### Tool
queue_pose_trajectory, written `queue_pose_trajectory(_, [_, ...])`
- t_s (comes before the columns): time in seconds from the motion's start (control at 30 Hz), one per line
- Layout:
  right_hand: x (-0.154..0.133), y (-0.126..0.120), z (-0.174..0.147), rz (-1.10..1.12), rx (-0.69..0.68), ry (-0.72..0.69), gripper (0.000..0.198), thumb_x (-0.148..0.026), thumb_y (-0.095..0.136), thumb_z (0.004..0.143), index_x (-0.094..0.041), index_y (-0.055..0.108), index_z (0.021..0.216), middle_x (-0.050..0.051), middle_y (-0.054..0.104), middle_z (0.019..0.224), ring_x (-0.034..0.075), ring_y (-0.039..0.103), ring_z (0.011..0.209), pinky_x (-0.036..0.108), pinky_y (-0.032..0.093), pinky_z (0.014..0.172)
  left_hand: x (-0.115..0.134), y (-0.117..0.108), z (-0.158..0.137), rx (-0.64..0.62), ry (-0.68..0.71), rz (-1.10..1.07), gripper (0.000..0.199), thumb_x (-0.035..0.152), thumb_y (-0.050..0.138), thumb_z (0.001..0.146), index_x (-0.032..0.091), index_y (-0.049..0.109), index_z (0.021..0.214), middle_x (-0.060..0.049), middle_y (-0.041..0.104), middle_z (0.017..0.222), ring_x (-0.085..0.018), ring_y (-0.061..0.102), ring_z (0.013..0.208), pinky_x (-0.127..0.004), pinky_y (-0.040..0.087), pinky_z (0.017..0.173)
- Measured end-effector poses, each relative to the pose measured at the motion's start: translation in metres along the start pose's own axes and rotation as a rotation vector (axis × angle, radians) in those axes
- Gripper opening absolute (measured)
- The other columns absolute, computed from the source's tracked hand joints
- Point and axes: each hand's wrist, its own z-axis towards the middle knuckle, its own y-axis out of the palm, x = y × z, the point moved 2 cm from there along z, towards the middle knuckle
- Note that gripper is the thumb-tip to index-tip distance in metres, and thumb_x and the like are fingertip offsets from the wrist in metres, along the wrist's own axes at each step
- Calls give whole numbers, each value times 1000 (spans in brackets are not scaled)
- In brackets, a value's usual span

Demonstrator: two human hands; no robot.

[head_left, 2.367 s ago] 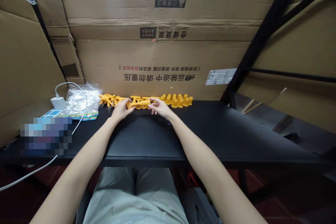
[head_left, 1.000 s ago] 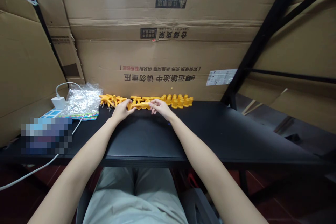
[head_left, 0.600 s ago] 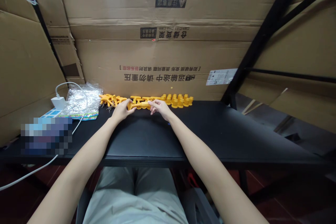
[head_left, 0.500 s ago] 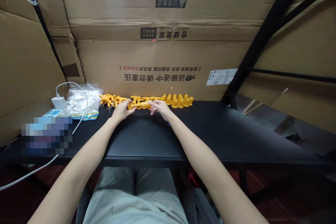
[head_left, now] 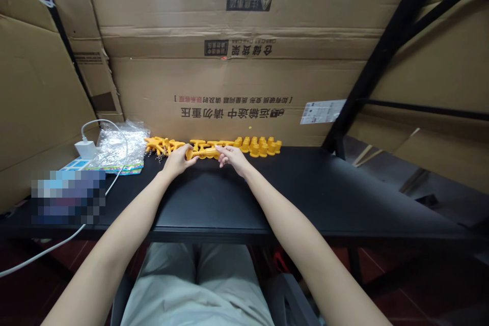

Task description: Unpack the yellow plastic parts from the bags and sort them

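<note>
Between my two hands lies a yellow plastic rod-like piece (head_left: 208,153), held level just above the black table. My left hand (head_left: 178,162) is closed, thumb and fingers pinching the left end of it. At its right end, the fingertips of my right hand (head_left: 234,159) are pinched, with the other fingers curled. Behind the hands runs a row of yellow T-shaped parts (head_left: 197,142). To the right stand several yellow stepped cylinders (head_left: 263,146). Left of my left hand lies a heap of branching yellow parts (head_left: 155,144) with small curly bits beside it.
A clear plastic bag (head_left: 121,145) sits on the left, near a white charger (head_left: 85,148) with its white cable (head_left: 124,158). A blurred-out object (head_left: 69,196) lies in front. A cardboard wall (head_left: 229,79) closes the back, and a black post (head_left: 376,53) rises on the right.
</note>
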Motion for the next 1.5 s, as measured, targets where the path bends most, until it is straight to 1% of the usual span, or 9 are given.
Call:
queue_pose_trajectory(0.33, [4,4,1,100,-2,83,31,-46,71,77,-17,59,75,5,67,60,13,59,46,25,49,50,5,-2,-2,-24,-25,11,28,35,65,78,21,58,101,-2,66,84,-17,62,74,-27,47,70])
queue_pose_trajectory(0.53, [0,5,2,270,76,136,20,-37,63,85,-18,58,88,6,73,75,15,66,54,27,54,58,1,-5,0,5,-128,-60,47,42,53,86,22,45,129,-4,66,93,-16,63,71,-29,50,70])
queue_pose_trajectory(0.63, [-2,-2,6,296,191,86,20,-36,65,82,-19,55,88,5,73,78,15,68,56,27,55,61,-16,-5,1,56,-159,24,38,30,46,89,19,49,125,-10,65,107,-20,63,94,-36,49,88])
queue_pose_trajectory(0.7, [-1,-6,12,250,271,30,26,-37,68,80,-20,54,92,5,72,81,16,69,59,28,56,62,-31,-3,-1,27,-179,149,36,18,46,85,18,55,120,-14,62,121,-26,55,116,-44,42,101])
queue_pose_trajectory(0.8, [0,-5,22,128,335,-75,34,-41,71,76,-21,54,97,5,72,89,17,70,68,30,57,68,-49,1,-7,-116,-329,247,45,14,47,82,24,55,125,-13,50,141,-31,39,135,-60,30,109])
queue_pose_trajectory(0.9, [0,9,32,-79,306,-209,38,-40,71,74,-20,56,104,7,70,101,19,70,82,33,56,78,-55,4,-12,-218,-423,247,51,16,45,83,29,50,133,-9,38,151,-32,28,142,-69,21,108])
queue_pose_trajectory(1.17, [6,70,52,-779,119,-436,42,-18,54,84,-21,55,125,8,58,133,22,53,123,39,39,105,-51,2,-12,-152,-427,300,53,17,48,79,30,54,129,-10,44,146,-36,35,136,-73,18,106])
queue_pose_trajectory(1.3, [15,91,60,-1018,34,-408,44,-13,48,86,-18,52,130,10,51,141,21,50,126,36,34,108,-50,1,-13,-135,-434,360,36,19,50,79,25,64,111,-12,47,144,-37,39,131,-73,18,106])
queue_pose_trajectory(1.5, [13,112,60,-1327,18,-301,41,-12,40,88,-19,54,126,12,57,133,29,56,117,53,24,108,-50,1,-12,-86,-414,357,28,20,53,78,23,65,103,-14,52,137,-38,43,127,-72,22,105])
